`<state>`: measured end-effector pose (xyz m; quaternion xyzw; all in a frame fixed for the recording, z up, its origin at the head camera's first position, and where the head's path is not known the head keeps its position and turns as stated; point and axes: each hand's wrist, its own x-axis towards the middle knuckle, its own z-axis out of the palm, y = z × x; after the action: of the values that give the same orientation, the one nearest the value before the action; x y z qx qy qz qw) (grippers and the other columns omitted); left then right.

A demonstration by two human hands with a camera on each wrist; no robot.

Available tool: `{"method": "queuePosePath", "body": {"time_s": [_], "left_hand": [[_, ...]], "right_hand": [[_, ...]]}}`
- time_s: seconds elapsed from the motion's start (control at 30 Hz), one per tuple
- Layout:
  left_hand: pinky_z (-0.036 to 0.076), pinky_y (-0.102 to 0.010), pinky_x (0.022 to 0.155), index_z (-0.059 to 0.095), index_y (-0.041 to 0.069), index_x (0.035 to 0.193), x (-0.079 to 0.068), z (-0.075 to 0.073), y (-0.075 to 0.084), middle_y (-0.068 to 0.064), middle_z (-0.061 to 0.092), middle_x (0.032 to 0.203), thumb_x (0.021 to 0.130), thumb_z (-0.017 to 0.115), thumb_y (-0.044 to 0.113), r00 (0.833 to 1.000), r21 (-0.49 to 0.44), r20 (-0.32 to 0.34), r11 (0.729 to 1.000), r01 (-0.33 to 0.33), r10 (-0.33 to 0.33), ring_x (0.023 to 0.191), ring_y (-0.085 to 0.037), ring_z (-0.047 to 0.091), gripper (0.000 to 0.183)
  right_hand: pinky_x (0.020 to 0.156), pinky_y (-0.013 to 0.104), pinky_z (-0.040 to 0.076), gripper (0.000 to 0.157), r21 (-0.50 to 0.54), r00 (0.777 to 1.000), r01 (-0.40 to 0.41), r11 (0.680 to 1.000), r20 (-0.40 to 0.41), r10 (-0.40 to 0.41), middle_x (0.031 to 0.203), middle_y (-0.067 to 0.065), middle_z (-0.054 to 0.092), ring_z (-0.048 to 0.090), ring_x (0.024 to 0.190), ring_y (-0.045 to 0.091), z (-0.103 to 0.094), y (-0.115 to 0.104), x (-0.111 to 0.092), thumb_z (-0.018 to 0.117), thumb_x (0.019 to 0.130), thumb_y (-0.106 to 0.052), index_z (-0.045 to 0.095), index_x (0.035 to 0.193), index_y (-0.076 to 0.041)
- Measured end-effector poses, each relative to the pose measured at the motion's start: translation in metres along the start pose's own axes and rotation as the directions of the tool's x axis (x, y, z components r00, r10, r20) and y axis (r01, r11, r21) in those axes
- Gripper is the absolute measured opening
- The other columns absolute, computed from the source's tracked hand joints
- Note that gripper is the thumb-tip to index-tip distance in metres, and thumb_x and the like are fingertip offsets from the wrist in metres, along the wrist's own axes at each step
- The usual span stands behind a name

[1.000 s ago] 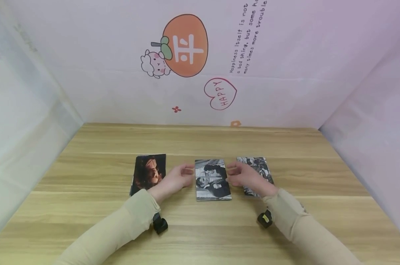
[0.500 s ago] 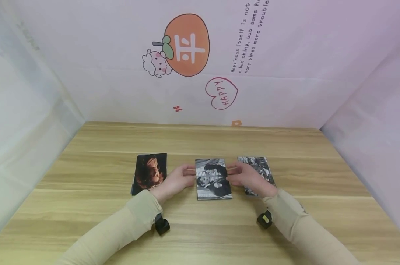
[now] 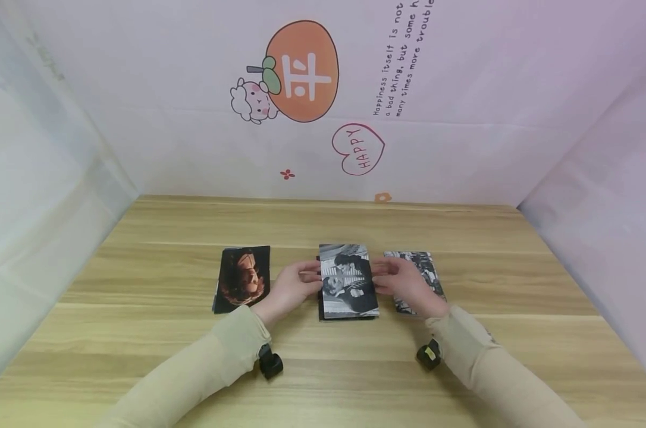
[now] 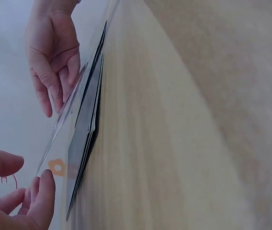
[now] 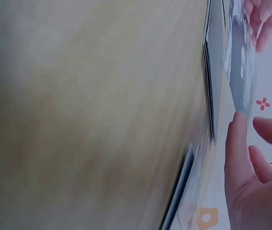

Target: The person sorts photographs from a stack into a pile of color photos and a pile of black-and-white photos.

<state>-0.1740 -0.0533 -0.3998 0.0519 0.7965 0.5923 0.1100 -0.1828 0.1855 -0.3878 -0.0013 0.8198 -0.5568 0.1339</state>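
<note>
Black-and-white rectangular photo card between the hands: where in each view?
Head: black-and-white rectangular photo card just right of and below centre, image visible.
Left wrist: card left of centre, a thin glossy sliver.
Right wrist: card upper right, steeply angled.
Shared landmark: orange flower-shaped print, above the card in head; print lower left in left wrist; print bottom right in right wrist.

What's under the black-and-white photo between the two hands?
Under the raised photo, a thin stack of cards lies on the table; its dark edge shows at left and bottom. The top card's picture is covered.
</note>
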Motion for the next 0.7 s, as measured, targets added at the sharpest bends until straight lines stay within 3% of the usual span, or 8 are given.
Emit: {"method": "queuePosePath", "body": {"time_s": [0.17,0.5,0.7], "left_hand": [[0.055,-0.028,0.084,0.052,-0.004,0.131,0.002,0.004,-0.001,-0.017,0.064,0.117,0.084,0.065,-0.001,0.999,0.066,-0.022,0.997,-0.027,0.029,0.104,-0.026,0.064,0.049],[0.046,-0.017,0.058,0.051,-0.002,0.134,0.000,0.009,0.002,-0.015,0.062,0.117,0.084,0.065,-0.003,0.999,0.019,-0.036,0.999,-0.039,0.040,0.104,-0.025,0.063,0.052],[0.046,-0.016,0.060,0.048,-0.001,0.136,0.000,0.013,0.005,-0.016,0.059,0.113,0.084,0.064,-0.004,0.999,-0.043,-0.009,0.998,-0.048,0.047,0.103,-0.025,0.062,0.055]], "right_hand": [[0.081,0.029,0.057,0.047,-0.003,0.999,0.004,1.000,-0.038,-0.004,0.123,0.026,0.055,0.063,0.095,0.020,0.000,0.000,0.000,0.056,0.088,0.003,0.045,0.134,0.007],[0.071,0.022,0.056,0.048,-0.018,0.999,0.000,1.000,-0.042,-0.001,0.113,0.019,0.056,0.059,0.081,0.010,-0.004,-0.003,-0.002,0.058,0.089,0.001,0.046,0.135,0.005],[0.072,0.022,0.056,0.049,0.012,1.000,0.007,1.000,-0.030,-0.006,0.114,0.018,0.055,0.059,0.083,0.010,-0.011,-0.003,-0.006,0.055,0.090,0.002,0.044,0.137,0.004]]}}
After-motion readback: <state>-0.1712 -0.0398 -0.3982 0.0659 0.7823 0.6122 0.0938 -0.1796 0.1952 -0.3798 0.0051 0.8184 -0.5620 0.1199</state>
